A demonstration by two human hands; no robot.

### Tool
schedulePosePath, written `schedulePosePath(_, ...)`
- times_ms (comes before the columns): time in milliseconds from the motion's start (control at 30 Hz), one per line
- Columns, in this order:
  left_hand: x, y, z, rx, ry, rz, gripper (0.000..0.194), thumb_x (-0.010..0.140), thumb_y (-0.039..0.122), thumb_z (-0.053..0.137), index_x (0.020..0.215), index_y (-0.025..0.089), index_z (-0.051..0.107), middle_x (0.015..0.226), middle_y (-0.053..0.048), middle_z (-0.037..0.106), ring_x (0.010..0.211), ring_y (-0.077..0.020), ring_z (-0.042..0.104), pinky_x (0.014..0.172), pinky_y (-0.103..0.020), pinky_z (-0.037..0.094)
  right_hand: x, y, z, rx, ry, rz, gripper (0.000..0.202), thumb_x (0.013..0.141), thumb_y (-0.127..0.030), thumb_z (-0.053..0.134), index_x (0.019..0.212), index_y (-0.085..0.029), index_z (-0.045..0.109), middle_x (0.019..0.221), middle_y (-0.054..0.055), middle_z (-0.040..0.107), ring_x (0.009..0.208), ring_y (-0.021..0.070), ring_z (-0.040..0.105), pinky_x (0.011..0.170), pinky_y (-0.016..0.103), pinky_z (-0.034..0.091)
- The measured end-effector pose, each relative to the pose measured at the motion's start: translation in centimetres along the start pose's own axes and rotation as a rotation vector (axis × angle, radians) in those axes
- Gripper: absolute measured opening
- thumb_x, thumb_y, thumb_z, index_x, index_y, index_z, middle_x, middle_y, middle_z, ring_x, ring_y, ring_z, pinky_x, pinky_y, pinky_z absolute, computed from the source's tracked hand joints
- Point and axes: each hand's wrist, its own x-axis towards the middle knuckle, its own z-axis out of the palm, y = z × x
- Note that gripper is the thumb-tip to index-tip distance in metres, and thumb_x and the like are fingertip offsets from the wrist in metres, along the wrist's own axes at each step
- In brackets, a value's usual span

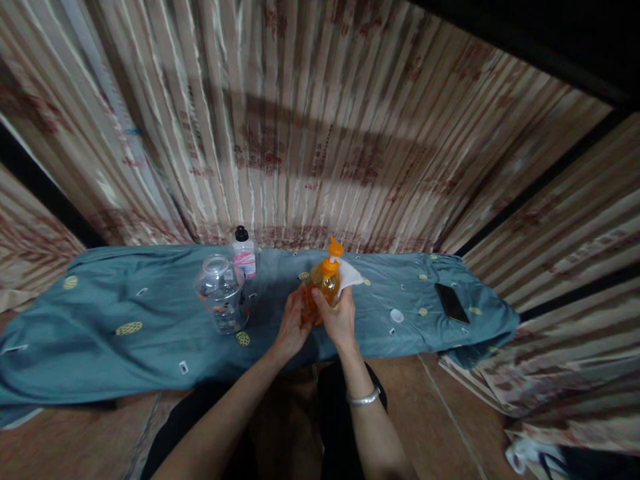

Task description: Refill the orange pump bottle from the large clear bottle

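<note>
An orange pump bottle (327, 280) is held between my two hands over the front part of the cloth-covered table. My left hand (294, 323) wraps round its lower left side. Gripping its right side is my right hand (340, 317), with the thumb across the front. A white tissue (351, 275) sticks out between the right hand and the bottle's neck. The orange pump head points up and to the left. Part of the bottle's base is hidden by the fingers.
To the left stand a clear plastic container (223, 300) and a bottle with a black cap and pink label (245, 257). A black phone-like slab (451, 303) lies at the right on the blue-green cloth (160, 287). Pleated curtains (300, 133) hang behind the table.
</note>
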Motion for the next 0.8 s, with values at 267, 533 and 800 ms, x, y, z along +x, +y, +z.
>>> schedulePosePath(267, 0.1, 0.0, 0.6, -0.006, 0.016, -0.037, 0.074, 0.087, 0.019, 0.064, 0.158, 0.028, 0.046, 0.144, -0.014, 0.055, 0.138, -0.0307, 0.055, 0.119, -0.054, 0.045, 0.2, 1.6, 1.6, -0.025, 0.023, 0.092, 0.056, 0.077, -0.065, 0.075, 0.109, -0.020, 0.064, 0.101, 0.012, 0.076, 0.097, 0.0326, 0.074, 0.088, 0.047, 0.061)
schedulePosePath(533, 0.5, 0.8, -0.3, -0.008, -0.009, -0.065, 0.075, 0.082, 0.017, 0.067, 0.154, 0.028, 0.050, 0.154, -0.012, 0.061, 0.139, -0.0331, 0.057, 0.119, -0.058, 0.043, -1.2, 2.5, 0.1, 0.120, -0.124, 0.192, 0.059, 0.071, -0.063, 0.081, 0.110, -0.022, 0.065, 0.098, 0.009, 0.081, 0.090, 0.0308, 0.078, 0.078, 0.042, 0.064)
schedulePosePath(800, 1.3, 1.6, 0.3, -0.046, 0.035, -0.102, 0.089, 0.072, 0.029, 0.084, 0.154, 0.023, 0.050, 0.154, -0.015, 0.060, 0.141, -0.0354, 0.057, 0.120, -0.053, 0.042, -0.7, 0.0, 0.3, 0.226, -0.141, 0.004, 0.065, 0.091, -0.066, 0.064, 0.135, -0.019, 0.059, 0.126, 0.014, 0.075, 0.117, 0.0289, 0.070, 0.103, 0.045, 0.057)
